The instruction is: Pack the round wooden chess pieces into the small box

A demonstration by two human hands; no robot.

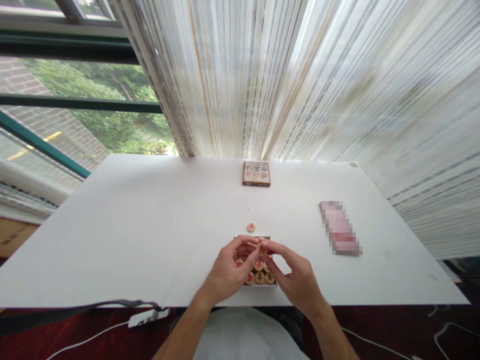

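Your left hand and right hand together pinch a red-marked xiangqi piece over the open box. Grip its rim lightly, clear of the discs below.

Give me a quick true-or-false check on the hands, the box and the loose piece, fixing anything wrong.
1. The left hand and right hand meet at one game piece. True.
2. The open box is empty. False: pieces lie in it.
3. A loose piece lies on the table, beyond the box. True.
4. Its mark is black. False: red.
5. Nothing lies farther back. False: a printed cover does.
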